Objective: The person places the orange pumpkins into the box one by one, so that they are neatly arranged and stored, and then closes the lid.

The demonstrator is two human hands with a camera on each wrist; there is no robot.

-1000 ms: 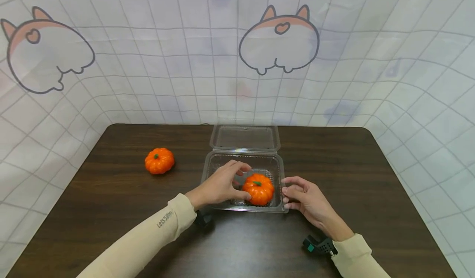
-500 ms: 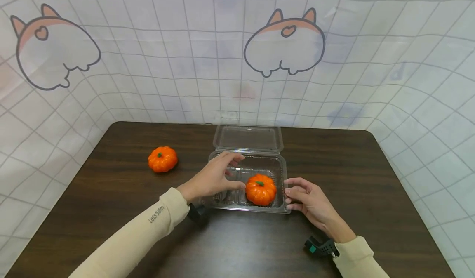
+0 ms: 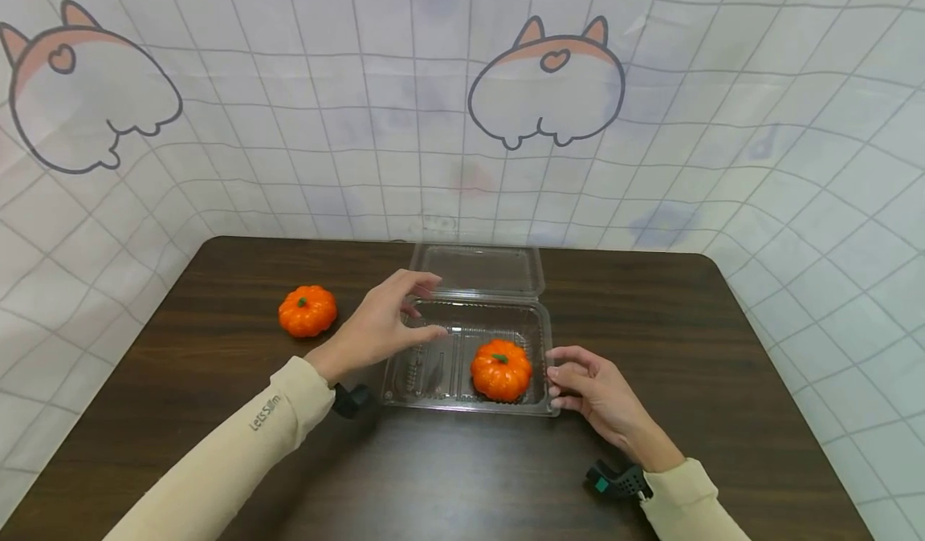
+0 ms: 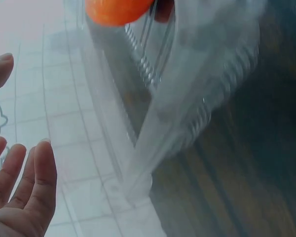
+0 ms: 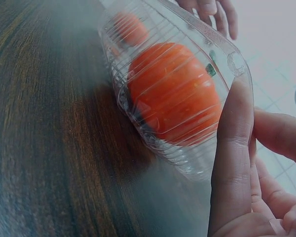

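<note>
A clear plastic clamshell container lies on the table with its lid folded back. One orange toy pumpkin with a green stem sits in the container's right compartment. My right hand pinches the container's right rim between thumb and fingers, and the right wrist view shows the pumpkin through the ribbed wall. Above the container's left side is my left hand, its thumb and fingers spread apart and holding nothing. A second orange toy pumpkin rests on the table, left of that hand.
The dark wooden table ends at a white grid-patterned cloth hanging behind and at both sides. The lid reaches close to the table's back edge. Black straps with small devices are on both wrists.
My left hand has drawn away from the pumpkin in the container, moving left toward the second pumpkin. My right hand has stayed at the container's rim. The view has shifted slightly.
</note>
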